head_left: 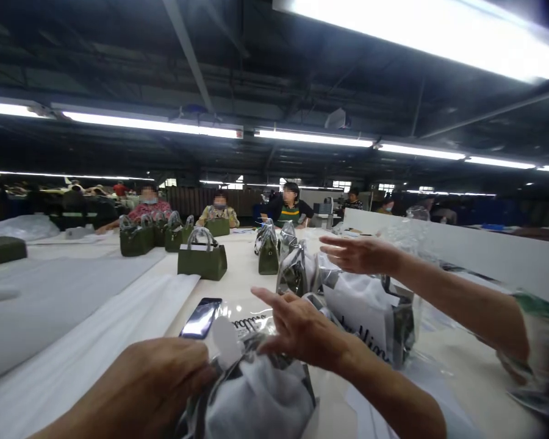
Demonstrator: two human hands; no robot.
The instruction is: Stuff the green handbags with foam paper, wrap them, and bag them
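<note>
A dark green handbag stuffed with white paper and wrapped in clear plastic stands right in front of me. At its left side my left hand is closed, gripping the wrapped bag's edge; the fingertips are partly hidden. A white oval tag shows beside that hand. Over the bag's top right, my right hand is open, index finger stretched out and thumb apart. Printed clear plastic lies behind the bag.
A co-worker's hand reaches in from the right above a wrapped handbag. A phone lies at centre left. White sheets cover the left side. Unwrapped green handbags stand farther back, with several people beyond.
</note>
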